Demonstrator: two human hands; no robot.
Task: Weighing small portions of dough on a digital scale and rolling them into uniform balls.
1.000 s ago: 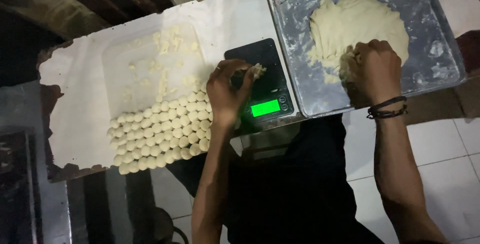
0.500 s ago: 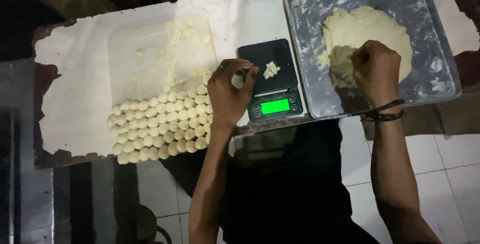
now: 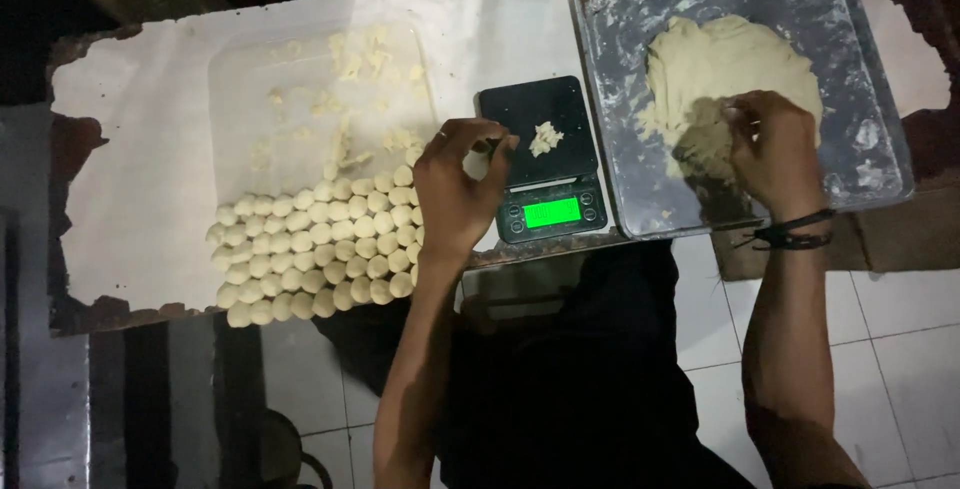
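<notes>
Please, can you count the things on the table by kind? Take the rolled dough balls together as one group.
Digital scale: 1
Metal tray: 1
Large dough mass: 1
Small dough piece on the scale: 1
Group of rolled dough balls: 1
Hands: 2, left and right
Total: 7

Dim overall, light falling from above onto the pale table (image 3: pixel 140 199); floor and edges sink into soft, murky shadow.

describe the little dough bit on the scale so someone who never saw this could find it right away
Find the black kitchen scale with its green lit screen, between the metal tray and the rows of dough balls. On its dark platform lies one small ragged dough piece, just right of the left hand. Unlike the smooth balls, it is unshaped and alone.
</notes>
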